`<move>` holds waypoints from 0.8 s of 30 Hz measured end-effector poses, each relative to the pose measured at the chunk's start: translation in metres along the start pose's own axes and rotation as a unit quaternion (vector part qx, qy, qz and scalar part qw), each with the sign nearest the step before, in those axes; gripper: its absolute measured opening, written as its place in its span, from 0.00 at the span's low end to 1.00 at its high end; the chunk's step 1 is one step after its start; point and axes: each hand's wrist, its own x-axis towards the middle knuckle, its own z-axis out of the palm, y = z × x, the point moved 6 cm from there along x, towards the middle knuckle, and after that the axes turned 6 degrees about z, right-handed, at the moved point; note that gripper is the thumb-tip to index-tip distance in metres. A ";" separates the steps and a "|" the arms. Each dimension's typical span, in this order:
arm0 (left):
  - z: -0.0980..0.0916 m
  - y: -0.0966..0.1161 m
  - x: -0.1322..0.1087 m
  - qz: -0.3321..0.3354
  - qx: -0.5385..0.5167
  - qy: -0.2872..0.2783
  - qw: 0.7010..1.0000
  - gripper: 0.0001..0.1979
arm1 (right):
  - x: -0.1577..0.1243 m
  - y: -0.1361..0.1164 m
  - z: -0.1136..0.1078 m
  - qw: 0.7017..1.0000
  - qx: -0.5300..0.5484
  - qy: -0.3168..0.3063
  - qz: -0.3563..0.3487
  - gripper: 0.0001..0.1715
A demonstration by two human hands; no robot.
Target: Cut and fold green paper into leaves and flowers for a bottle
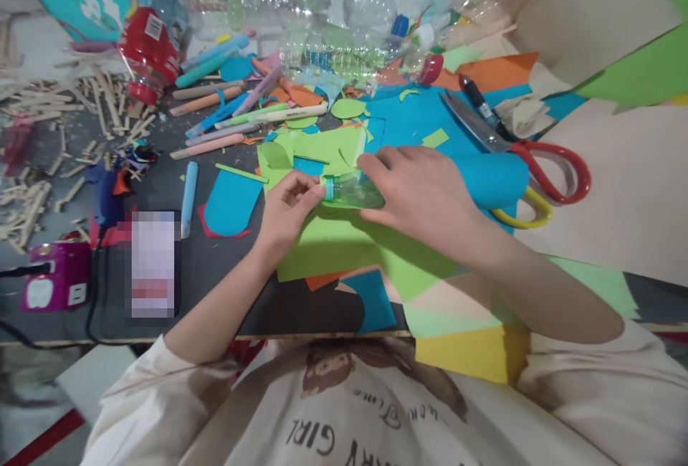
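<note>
A clear plastic bottle point(357, 191) lies on its side over light green paper point(370, 244), its neck and light blue cap pointing left. My right hand point(416, 183) is wrapped over the bottle's body from above. At the cap end, the thumb and finger of my left hand point(295, 202) are closed in a pinch on the bottle's neck or cap; the exact contact is partly hidden. Right of my right hand, curled blue paper point(494, 178) shows; whether it wraps the bottle is hidden by the hand.
Large scissors point(519, 147) and a black marker point(478, 100) lie at the right. Colored pens point(258, 118) and paper scraps spread behind my hands, with plastic bottles point(333, 36) beyond. At left are a phone point(153, 265), a glue gun point(110, 190) and wooden sticks point(40, 201).
</note>
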 end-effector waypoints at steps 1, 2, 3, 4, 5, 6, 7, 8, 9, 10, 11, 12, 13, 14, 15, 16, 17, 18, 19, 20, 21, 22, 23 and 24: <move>0.000 0.000 0.000 0.001 0.000 0.000 1.000 0.25 | 0.000 0.000 0.000 1.000 -0.003 0.002 -0.002 0.26; 0.000 0.001 0.000 0.001 0.001 0.000 1.000 0.25 | 0.000 0.000 0.000 1.000 -0.006 0.005 -0.005 0.26; 0.000 0.001 0.000 0.002 0.003 0.000 1.000 0.25 | 0.000 -0.001 0.000 1.000 -0.008 0.008 -0.007 0.26; 0.000 0.001 0.000 0.002 0.005 -0.001 1.000 0.25 | 0.000 -0.001 0.000 1.000 -0.010 0.013 -0.010 0.25; 0.000 0.001 0.000 0.003 0.009 -0.001 1.000 0.25 | 0.000 -0.001 0.000 1.000 -0.010 0.018 -0.013 0.25; 0.000 0.001 0.001 0.003 0.013 -0.002 1.000 0.26 | 0.000 -0.002 0.000 1.000 -0.011 0.024 -0.014 0.25; 0.000 0.001 0.001 0.003 0.016 -0.003 1.000 0.26 | 0.000 -0.002 0.000 0.999 -0.010 0.029 -0.014 0.24; 0.000 0.001 0.001 0.002 0.019 -0.005 1.000 0.26 | 0.000 -0.002 0.000 0.999 -0.009 0.031 -0.015 0.24; 0.000 0.000 0.001 0.002 0.021 -0.005 1.000 0.25 | 0.000 -0.003 0.000 0.999 -0.007 0.031 -0.015 0.23; 0.000 0.000 0.001 0.002 0.023 -0.006 1.000 0.25 | -0.001 -0.003 0.000 0.999 -0.005 0.030 -0.015 0.23; 0.000 0.000 0.001 0.004 0.025 -0.005 1.000 0.25 | -0.001 -0.003 0.000 1.000 -0.003 0.027 -0.014 0.22; 0.000 0.000 0.001 0.006 0.027 -0.004 1.000 0.24 | -0.001 -0.003 0.000 1.000 -0.001 0.025 -0.013 0.22; 0.000 0.001 0.000 0.009 0.029 -0.004 1.000 0.24 | -0.002 -0.002 0.000 1.000 0.000 0.024 -0.013 0.22; 0.000 0.001 0.000 0.012 0.030 -0.003 0.999 0.23 | -0.002 -0.003 -0.001 1.000 0.002 0.022 -0.014 0.22; -0.001 0.002 -0.001 0.015 0.032 -0.002 0.999 0.23 | -0.002 -0.003 -0.001 1.000 0.004 0.021 -0.015 0.22; -0.001 0.002 -0.001 0.018 0.034 0.000 0.999 0.23 | -0.002 -0.003 -0.002 1.000 0.007 0.020 -0.016 0.22; -0.001 0.002 -0.001 0.020 0.036 0.002 0.999 0.23 | -0.002 -0.003 -0.002 1.000 0.010 0.019 -0.017 0.22; -0.002 0.002 -0.001 0.020 0.038 0.006 0.999 0.23 | -0.002 -0.003 -0.003 1.000 0.012 0.017 -0.017 0.22; -0.002 0.002 -0.002 0.020 0.038 0.010 0.999 0.23 | -0.002 -0.003 -0.003 1.000 0.012 0.016 -0.017 0.22; -0.002 0.002 -0.002 0.019 0.038 0.012 0.999 0.23 | -0.002 -0.003 -0.004 1.000 0.012 0.015 -0.016 0.22; -0.002 0.002 -0.002 0.018 0.036 0.013 0.999 0.24 | -0.002 -0.003 -0.004 1.000 0.010 0.015 -0.016 0.22; -0.002 0.001 -0.002 0.017 0.035 0.013 0.999 0.24 | -0.002 -0.002 -0.004 1.000 0.008 0.015 -0.016 0.23; -0.001 0.002 -0.002 0.017 0.034 0.011 0.999 0.24 | -0.001 -0.002 -0.004 1.000 0.005 0.015 -0.014 0.23; -0.001 0.002 -0.002 0.017 0.033 0.009 0.999 0.24 | -0.001 -0.001 -0.004 1.000 0.002 0.016 -0.011 0.24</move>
